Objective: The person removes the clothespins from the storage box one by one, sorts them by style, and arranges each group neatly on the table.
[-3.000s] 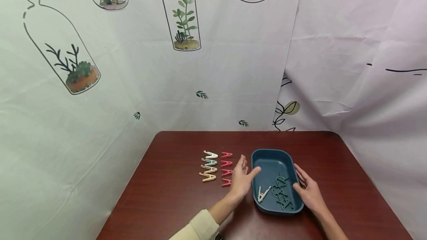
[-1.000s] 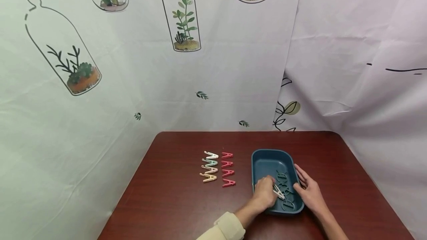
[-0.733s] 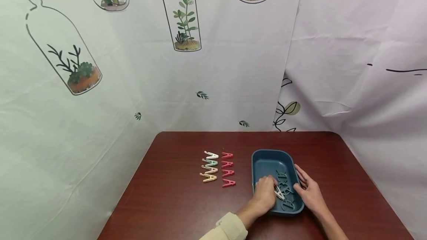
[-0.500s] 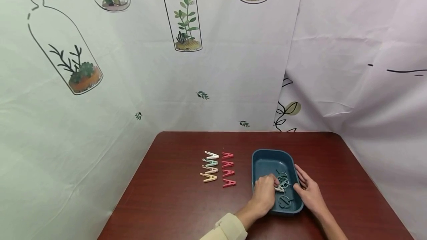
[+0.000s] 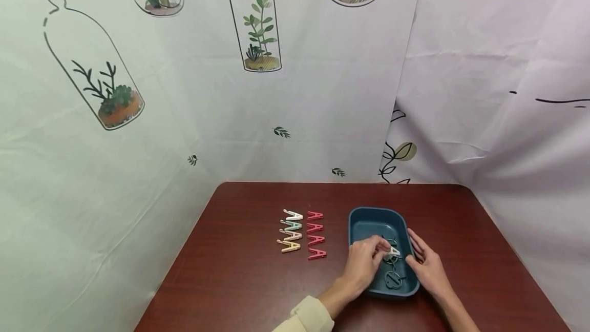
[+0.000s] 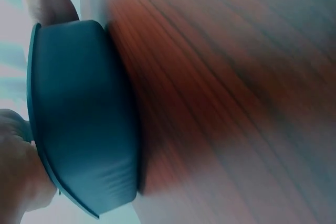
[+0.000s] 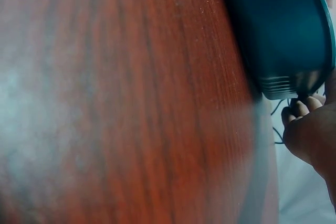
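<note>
In the head view my left hand (image 5: 361, 264) is inside the blue tray (image 5: 370, 225), its thumb and fingertips pinching a white clothespin (image 5: 394, 251). Thin dark green ring-shaped pieces (image 5: 393, 279) lie on the tray's floor beneath the clothespin, partly hidden by it and the hand. My right hand (image 5: 428, 265) holds the tray's right side, thumb at the rim and fingers along the outer wall. The left wrist view shows the tray's outer wall (image 6: 84, 103), with the left hand (image 6: 21, 166) over its rim. Beside the tray in the right wrist view is the right hand (image 7: 315, 135).
Left of the tray, two columns of clothespins lie on the brown table (image 5: 239, 270). One column is red, with a red clothespin (image 5: 316, 254) nearest. The other is pale, with a yellow clothespin (image 5: 288, 246) nearest. A printed cloth (image 5: 332, 117) hangs behind the table.
The left hand has gone from beside the tray into it and taken hold of the white clothespin, then raised it slightly and away. The green pieces have shifted; the right hand stays put.
</note>
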Motion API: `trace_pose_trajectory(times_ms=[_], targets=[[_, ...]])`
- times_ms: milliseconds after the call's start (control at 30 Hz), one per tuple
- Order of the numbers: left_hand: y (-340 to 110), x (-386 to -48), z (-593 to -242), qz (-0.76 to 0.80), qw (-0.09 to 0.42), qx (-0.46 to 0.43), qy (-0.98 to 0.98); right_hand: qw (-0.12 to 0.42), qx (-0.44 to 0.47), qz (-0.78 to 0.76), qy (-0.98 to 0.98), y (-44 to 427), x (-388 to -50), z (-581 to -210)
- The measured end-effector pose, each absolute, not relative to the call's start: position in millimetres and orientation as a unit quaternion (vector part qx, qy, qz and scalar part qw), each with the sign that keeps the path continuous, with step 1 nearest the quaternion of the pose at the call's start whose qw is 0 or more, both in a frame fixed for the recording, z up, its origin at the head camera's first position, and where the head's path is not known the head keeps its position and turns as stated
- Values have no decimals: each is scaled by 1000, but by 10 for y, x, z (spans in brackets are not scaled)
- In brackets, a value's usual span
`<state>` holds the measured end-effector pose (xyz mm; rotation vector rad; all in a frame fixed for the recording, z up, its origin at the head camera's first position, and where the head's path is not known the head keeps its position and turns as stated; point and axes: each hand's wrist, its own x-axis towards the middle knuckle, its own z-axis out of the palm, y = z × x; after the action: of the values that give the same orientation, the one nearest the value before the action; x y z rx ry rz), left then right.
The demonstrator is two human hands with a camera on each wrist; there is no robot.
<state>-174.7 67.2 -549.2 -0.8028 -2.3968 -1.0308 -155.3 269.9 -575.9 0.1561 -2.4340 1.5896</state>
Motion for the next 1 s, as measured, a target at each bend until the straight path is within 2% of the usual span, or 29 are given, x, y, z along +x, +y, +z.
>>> trace_pose_trajectory(times_ms=[167, 467, 767, 1000], targets=[[562, -1781, -5465, -402, 209, -320, -832, 103, 47, 537, -836, 2692, -1551, -5746], [358, -1846, -5441, -421, 247, -355, -797, 115, 55, 550, -826, 2692, -1557, -5769], [123, -1893, -5353, -456, 236, -364, -777, 123, 69, 565, -813, 2687, -1558, -5769], [-80, -1935, -5307, -466, 260, -388, -751, 128, 70, 557, -818, 2684, -1545, -5762]])
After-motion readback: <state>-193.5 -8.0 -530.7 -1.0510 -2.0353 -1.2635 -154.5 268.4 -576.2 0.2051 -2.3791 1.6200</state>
